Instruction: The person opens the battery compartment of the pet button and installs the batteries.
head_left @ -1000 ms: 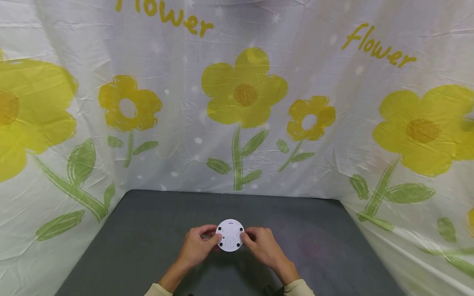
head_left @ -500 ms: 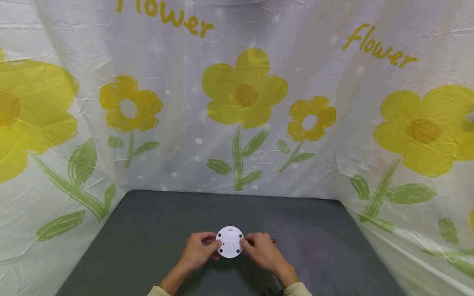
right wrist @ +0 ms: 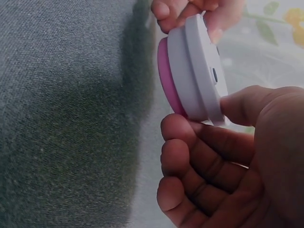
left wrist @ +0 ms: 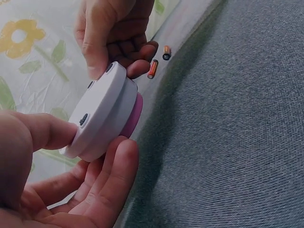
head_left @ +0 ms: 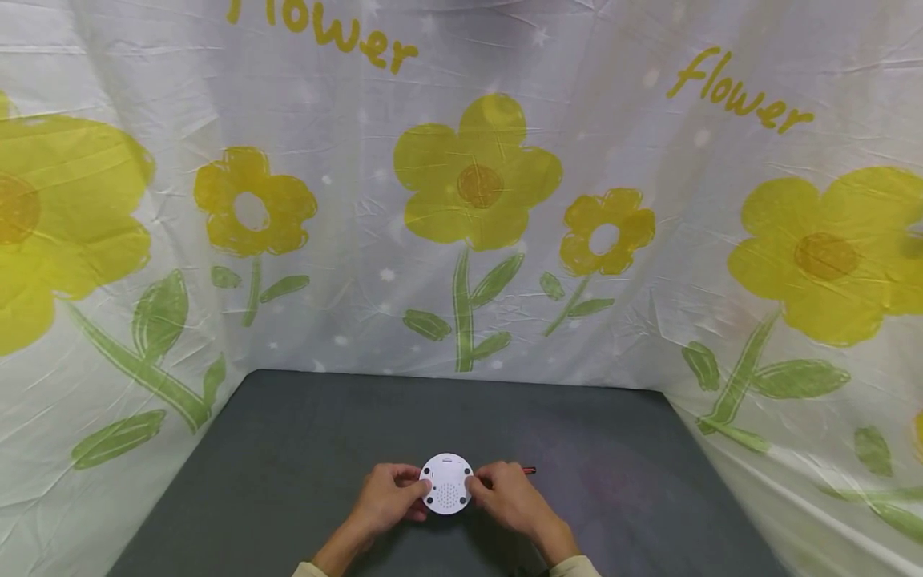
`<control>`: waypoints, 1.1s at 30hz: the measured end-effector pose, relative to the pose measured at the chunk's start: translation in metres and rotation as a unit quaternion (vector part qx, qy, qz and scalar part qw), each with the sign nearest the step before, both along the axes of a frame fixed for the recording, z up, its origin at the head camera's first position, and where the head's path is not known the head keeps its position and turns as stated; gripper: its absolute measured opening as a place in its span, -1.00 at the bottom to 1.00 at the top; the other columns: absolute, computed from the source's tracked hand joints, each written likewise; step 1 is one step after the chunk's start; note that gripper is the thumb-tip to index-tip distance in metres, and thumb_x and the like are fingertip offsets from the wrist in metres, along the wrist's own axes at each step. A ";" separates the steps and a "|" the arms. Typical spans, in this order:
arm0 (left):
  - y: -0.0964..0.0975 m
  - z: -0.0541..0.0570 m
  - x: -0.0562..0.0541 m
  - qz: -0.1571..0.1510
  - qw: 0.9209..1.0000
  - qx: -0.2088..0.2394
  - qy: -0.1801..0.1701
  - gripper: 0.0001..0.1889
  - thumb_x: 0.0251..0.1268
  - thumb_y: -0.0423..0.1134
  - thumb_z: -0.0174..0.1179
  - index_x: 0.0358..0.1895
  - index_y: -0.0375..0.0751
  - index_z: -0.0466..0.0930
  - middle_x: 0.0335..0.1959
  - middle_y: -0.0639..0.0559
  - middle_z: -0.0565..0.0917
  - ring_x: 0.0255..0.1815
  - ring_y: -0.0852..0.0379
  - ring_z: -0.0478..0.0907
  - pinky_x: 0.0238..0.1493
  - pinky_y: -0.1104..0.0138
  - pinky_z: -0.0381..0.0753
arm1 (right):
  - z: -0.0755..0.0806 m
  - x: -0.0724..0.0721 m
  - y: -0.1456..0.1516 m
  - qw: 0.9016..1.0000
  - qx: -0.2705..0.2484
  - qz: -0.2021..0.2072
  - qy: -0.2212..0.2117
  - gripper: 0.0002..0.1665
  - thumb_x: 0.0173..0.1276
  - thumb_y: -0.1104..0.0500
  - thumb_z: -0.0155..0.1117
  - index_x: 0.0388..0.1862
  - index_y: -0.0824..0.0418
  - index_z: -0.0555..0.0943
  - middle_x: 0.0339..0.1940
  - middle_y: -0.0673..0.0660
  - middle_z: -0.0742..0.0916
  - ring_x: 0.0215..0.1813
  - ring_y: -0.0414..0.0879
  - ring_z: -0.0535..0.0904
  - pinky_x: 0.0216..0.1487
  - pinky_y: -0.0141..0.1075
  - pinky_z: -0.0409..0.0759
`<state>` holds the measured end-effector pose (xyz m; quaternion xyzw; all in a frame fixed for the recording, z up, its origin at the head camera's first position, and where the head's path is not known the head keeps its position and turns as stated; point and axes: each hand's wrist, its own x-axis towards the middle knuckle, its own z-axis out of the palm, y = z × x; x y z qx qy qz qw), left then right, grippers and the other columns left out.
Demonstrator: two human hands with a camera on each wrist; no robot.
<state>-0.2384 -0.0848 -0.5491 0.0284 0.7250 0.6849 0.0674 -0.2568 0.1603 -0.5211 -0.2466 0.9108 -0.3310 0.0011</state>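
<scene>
Between both hands is a round white device (head_left: 446, 484), its underside facing up. That face has dark rubber feet and a patch of small holes like a speaker grille. A pink disc (left wrist: 133, 117) shows on its lower side in the wrist views. My left hand (head_left: 385, 498) pinches the left edge, thumb on the underside and fingers beneath. Opposite it, my right hand (head_left: 508, 498) grips the right edge in the same way, its other fingers curled. In the left wrist view, two small batteries (left wrist: 152, 69) lie past the right hand.
A dark grey table (head_left: 324, 425) spreads beneath the hands. White curtains with yellow flowers (head_left: 479, 184) hang behind it and along both sides. One battery's end (head_left: 530, 470) pokes out beyond the right hand in the head view.
Both hands have drawn the white device a little toward the person, keeping their grip. A battery beyond the right hand has come into sight.
</scene>
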 end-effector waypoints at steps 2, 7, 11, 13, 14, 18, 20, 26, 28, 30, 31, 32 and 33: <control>0.001 -0.002 0.000 0.000 1.000 0.001 -0.002 -0.57 0.43 -0.39 0.35 0.16 -0.74 0.57 -0.24 -0.21 0.83 -0.38 -0.04 0.85 -0.33 0.10 0.93 | -0.001 0.001 0.000 1.000 0.000 0.002 -0.006 -0.64 0.58 0.06 0.26 -0.47 0.09 0.73 -0.58 -0.21 0.69 -0.52 -0.41 0.43 -0.48 -0.49 0.38; 0.002 -0.005 0.000 -0.001 1.000 -0.006 -0.009 -0.59 0.44 -0.39 0.34 0.14 -0.75 0.58 -0.24 -0.19 0.83 -0.38 -0.05 0.85 -0.34 0.09 0.93 | -0.004 0.002 0.001 1.000 0.001 0.001 -0.016 -0.64 0.58 0.06 0.26 -0.48 0.09 0.73 -0.59 -0.21 0.68 -0.52 -0.41 0.43 -0.49 -0.49 0.39; 0.002 -0.007 0.000 -0.005 1.000 -0.013 -0.016 -0.60 0.44 -0.39 0.34 0.13 -0.74 0.59 -0.26 -0.17 0.83 -0.38 -0.04 0.85 -0.35 0.12 0.93 | -0.006 0.003 0.001 1.000 0.000 -0.002 -0.022 -0.65 0.56 0.08 0.27 -0.48 0.09 0.74 -0.59 -0.21 0.67 -0.53 -0.41 0.43 -0.51 -0.48 0.39; 0.002 -0.009 0.000 -0.007 1.000 -0.018 -0.020 -0.61 0.44 -0.39 0.34 0.12 -0.72 0.60 -0.27 -0.15 0.82 -0.39 -0.01 0.84 -0.36 0.14 0.92 | -0.007 0.003 0.001 1.000 0.000 -0.003 -0.023 -0.66 0.55 0.09 0.29 -0.49 0.09 0.74 -0.60 -0.22 0.66 -0.54 -0.42 0.44 -0.52 -0.48 0.39; 0.002 -0.009 -0.001 -0.008 1.000 -0.018 -0.022 -0.62 0.44 -0.39 0.34 0.11 -0.71 0.60 -0.28 -0.15 0.82 -0.40 0.00 0.84 -0.36 0.15 0.92 | -0.007 0.003 0.001 1.000 0.000 -0.004 -0.023 -0.66 0.54 0.09 0.30 -0.50 0.08 0.75 -0.60 -0.22 0.66 -0.54 -0.42 0.44 -0.51 -0.49 0.39; 0.002 -0.012 -0.001 -0.012 0.999 -0.020 -0.026 -0.65 0.44 -0.39 0.33 0.08 -0.69 0.62 -0.30 -0.12 0.82 -0.41 0.01 0.83 -0.37 0.15 0.92 | -0.009 0.004 0.001 1.000 -0.002 -0.002 -0.020 -0.65 0.53 0.10 0.31 -0.52 0.08 0.75 -0.62 -0.23 0.66 -0.54 -0.43 0.44 -0.52 -0.50 0.37; 0.002 -0.014 -0.001 -0.012 0.999 -0.018 -0.026 -0.66 0.45 -0.39 0.33 0.07 -0.69 0.63 -0.30 -0.13 0.82 -0.40 0.00 0.83 -0.36 0.13 0.92 | -0.010 0.004 0.001 1.000 -0.001 -0.002 -0.016 -0.64 0.52 0.10 0.32 -0.53 0.07 0.76 -0.62 -0.23 0.66 -0.55 -0.44 0.43 -0.52 -0.51 0.36; 0.003 -0.014 -0.001 -0.010 0.999 -0.019 -0.028 -0.66 0.46 -0.38 0.33 0.07 -0.69 0.62 -0.28 -0.15 0.83 -0.39 0.00 0.84 -0.35 0.13 0.93 | -0.009 0.004 0.000 1.000 0.012 -0.002 0.019 -0.63 0.50 0.10 0.34 -0.58 0.04 0.71 -0.65 -0.27 0.58 -0.55 -0.43 0.37 -0.53 -0.51 0.31; 0.002 -0.013 -0.001 -0.012 0.999 -0.020 -0.034 -0.65 0.46 -0.38 0.33 0.08 -0.70 0.62 -0.28 -0.15 0.83 -0.39 0.01 0.84 -0.35 0.15 0.93 | -0.008 0.002 -0.001 0.999 0.025 -0.004 0.033 -0.64 0.48 0.11 0.36 -0.59 0.03 0.69 -0.65 -0.27 0.54 -0.55 -0.41 0.34 -0.54 -0.50 0.29; 0.002 -0.012 -0.001 -0.014 0.999 -0.020 -0.041 -0.63 0.46 -0.38 0.33 0.10 -0.71 0.61 -0.27 -0.15 0.83 -0.39 0.02 0.84 -0.35 0.16 0.92 | -0.006 0.001 -0.002 0.998 0.041 -0.009 0.052 -0.72 0.45 0.12 0.40 -0.53 0.03 0.71 -0.63 -0.25 0.55 -0.53 -0.40 0.37 -0.52 -0.49 0.33; 0.002 -0.012 -0.001 -0.016 0.999 -0.018 -0.043 -0.62 0.46 -0.37 0.33 0.11 -0.71 0.60 -0.27 -0.16 0.84 -0.38 0.03 0.84 -0.34 0.17 0.92 | -0.005 0.000 -0.003 0.997 0.048 -0.011 0.061 -0.78 0.43 0.13 0.43 -0.47 0.05 0.73 -0.59 -0.22 0.60 -0.50 -0.39 0.43 -0.50 -0.48 0.40; 0.001 -0.012 -0.001 -0.018 0.999 -0.016 -0.044 -0.61 0.46 -0.37 0.33 0.12 -0.72 0.60 -0.26 -0.16 0.84 -0.38 0.03 0.84 -0.34 0.17 0.92 | -0.003 0.000 -0.004 0.996 0.057 -0.015 0.072 -0.85 0.41 0.13 0.46 -0.40 0.07 0.76 -0.53 -0.18 0.66 -0.45 -0.37 0.48 -0.46 -0.45 0.47; 0.001 -0.011 -0.001 -0.019 0.999 -0.016 -0.046 -0.61 0.46 -0.37 0.33 0.12 -0.72 0.60 -0.26 -0.15 0.84 -0.38 0.03 0.84 -0.34 0.17 0.93 | -0.002 0.000 -0.005 0.995 0.061 -0.018 0.082 -0.92 0.38 0.14 0.49 -0.32 0.10 0.78 -0.46 -0.14 0.71 -0.41 -0.35 0.52 -0.42 -0.43 0.53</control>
